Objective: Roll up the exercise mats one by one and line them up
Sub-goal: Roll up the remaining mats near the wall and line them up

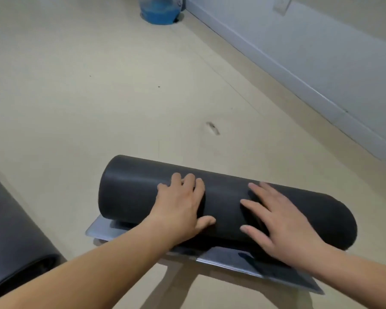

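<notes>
- The black foam exercise mat (143,188) lies on the beige floor (76,97) as a thick roll, right in front of the person and set at a slant to the white skirting board (276,59).
- Only a short grey-sheened flap of the mat (232,257) lies flat on the floor on the near side of the roll, so I judge the rolling of this 1 nearly done.
- The left hand (181,204) rests on top of the roll near its middle. Its fingers (187,181) are draped over the curve and its thumb lies on the near face; they press and clasp nothing.
- The right hand (283,224) lies further right with its fingers (254,206) spread and flat on the foam, likewise grasping nothing.
- The 2 palms sit apart along the roll, probably so that the push is even and the ends do not cone out.
- Pressing down likely keeps the springy foam from unwinding.
- A 2nd black rolled mat (13,230) lies at the lower left, well apart from the first. It looks like the start of the line that this roll should join.
- A blue water jug (159,10) stands far off by the wall.
</notes>
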Available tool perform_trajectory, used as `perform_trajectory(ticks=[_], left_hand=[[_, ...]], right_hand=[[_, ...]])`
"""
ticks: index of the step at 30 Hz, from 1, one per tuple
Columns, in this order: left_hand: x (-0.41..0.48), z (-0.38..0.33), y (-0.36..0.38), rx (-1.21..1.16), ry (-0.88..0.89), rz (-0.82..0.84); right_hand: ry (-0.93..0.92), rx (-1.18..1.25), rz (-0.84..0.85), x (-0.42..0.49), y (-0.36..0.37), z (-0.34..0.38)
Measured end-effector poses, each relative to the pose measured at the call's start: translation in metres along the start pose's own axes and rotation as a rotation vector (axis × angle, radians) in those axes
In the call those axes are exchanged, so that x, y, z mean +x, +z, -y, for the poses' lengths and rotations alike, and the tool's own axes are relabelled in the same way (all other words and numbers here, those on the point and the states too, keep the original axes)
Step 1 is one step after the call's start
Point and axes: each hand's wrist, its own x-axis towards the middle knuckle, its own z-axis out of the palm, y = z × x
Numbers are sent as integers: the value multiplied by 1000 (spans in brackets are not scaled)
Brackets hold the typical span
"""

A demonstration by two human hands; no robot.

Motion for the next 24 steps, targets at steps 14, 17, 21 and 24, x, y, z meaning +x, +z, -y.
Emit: perform_trajectory(ticks=[14, 17, 21, 24], left_hand=[[-42, -108, 75, 1, 655, -249], [-48, -134, 108, 72, 713, 108], [-44, -148, 118, 196, 640, 385], [-43, -156, 116, 235, 643, 416]], right_hand=[[1052, 908, -221, -130, 41, -82], [1132, 943, -253, -132, 47, -76], [1183, 933, -219, -133, 58, -62], [1211, 916, -199, -138, 67, -53]])
